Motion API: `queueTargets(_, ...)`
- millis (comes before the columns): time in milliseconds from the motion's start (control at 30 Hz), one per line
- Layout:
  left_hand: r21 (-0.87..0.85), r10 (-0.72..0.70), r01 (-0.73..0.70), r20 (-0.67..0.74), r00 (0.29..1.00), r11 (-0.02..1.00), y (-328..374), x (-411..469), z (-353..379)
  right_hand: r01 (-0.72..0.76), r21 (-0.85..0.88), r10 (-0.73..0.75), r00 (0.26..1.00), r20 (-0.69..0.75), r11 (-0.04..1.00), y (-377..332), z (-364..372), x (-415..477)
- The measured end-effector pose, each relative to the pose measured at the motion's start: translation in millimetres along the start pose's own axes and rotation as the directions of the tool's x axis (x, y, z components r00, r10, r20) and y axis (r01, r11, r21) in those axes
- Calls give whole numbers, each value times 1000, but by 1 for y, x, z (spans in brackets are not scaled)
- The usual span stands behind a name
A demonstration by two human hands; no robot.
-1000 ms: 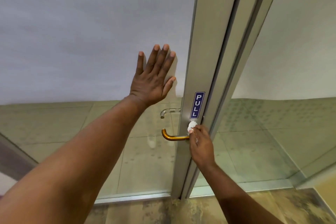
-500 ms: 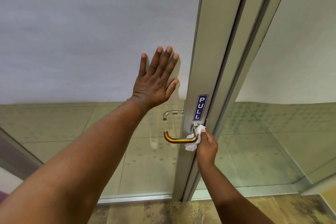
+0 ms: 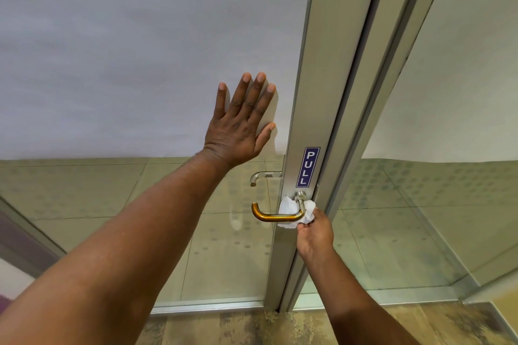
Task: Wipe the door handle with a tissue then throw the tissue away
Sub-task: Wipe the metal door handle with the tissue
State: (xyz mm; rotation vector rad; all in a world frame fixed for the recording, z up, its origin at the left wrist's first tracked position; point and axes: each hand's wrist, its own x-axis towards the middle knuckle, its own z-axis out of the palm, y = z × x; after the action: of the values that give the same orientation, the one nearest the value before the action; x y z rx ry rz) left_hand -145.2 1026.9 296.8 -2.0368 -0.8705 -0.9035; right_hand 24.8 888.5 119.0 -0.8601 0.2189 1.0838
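Note:
A metal lever door handle (image 3: 276, 215) sticks out of the aluminium door frame just below a blue PULL sticker (image 3: 307, 166). A crumpled white tissue (image 3: 288, 207) is wrapped behind the handle's neck, close to the frame. My right hand (image 3: 315, 235) grips the tissue from below and right of the handle. My left hand (image 3: 242, 123) lies flat with fingers spread on the frosted glass of the door, above and left of the handle.
The aluminium door stile (image 3: 314, 92) runs top to bottom, with a second frame post (image 3: 392, 92) right of it. A second handle (image 3: 263, 175) shows through the clear lower glass. A patterned floor (image 3: 252, 328) lies below the door.
My right hand slid the tissue from the handle's rose down around its neck and spread it behind the bend. My left hand stayed flat on the glass.

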Motion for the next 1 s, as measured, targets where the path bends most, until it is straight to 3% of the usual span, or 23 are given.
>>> queueTargets(67, 3, 2, -2, -2, 1000, 1000, 0, -1, 0, 69, -90, -72, 997, -29, 993, 0, 0, -1)
queueTargets(133, 0, 2, -2, -5, 1000, 1000, 0, -1, 1, 186, -306, -202, 979, -19, 934, 0, 1, -1)
queueTargets(233, -3, -1, 1, -6, 1000, 1000, 0, -1, 1, 371, -647, -402, 909, 108, 666, 2, 1, -3)
queueTargets(300, -6, -3, 3, -7, 1000, 1000, 0, -1, 2, 509, -717, -499, 828, 257, 476, 2, 1, -6)
queueTargets(367, -5, -3, 3, -4, 1000, 1000, 1, -1, 2, 577, -735, -495, 784, 375, 357, -1, 1, -9)
queueTargets(500, -5, -4, 4, -3, 1000, 1000, 0, 0, 2, 559, -828, -432, 759, 487, 49, -5, 0, -8)
queueTargets(567, -4, -5, 5, -7, 1000, 1000, 0, 0, 2, 554, -832, -431, 744, 510, -27, -8, 3, -8)
queueTargets(633, -4, -4, 4, -8, 1000, 1000, 0, -1, 2, 553, -833, -436, 748, 501, -8, -10, 5, -7)
queueTargets(733, -10, 1, -1, 2, 1000, 1000, 0, -1, 2, 522, -809, -446, 813, 375, 271, -9, 7, -6)
queueTargets(900, -14, 6, -6, -8, 1000, 1000, 0, -1, 0, 449, -757, -470, 856, 214, 475, -4, 9, -6)
queueTargets(1000, -15, 6, -6, -4, 1000, 1000, 1, -1, -1, 297, -655, -352, 934, 50, 695, -5, 11, -5)
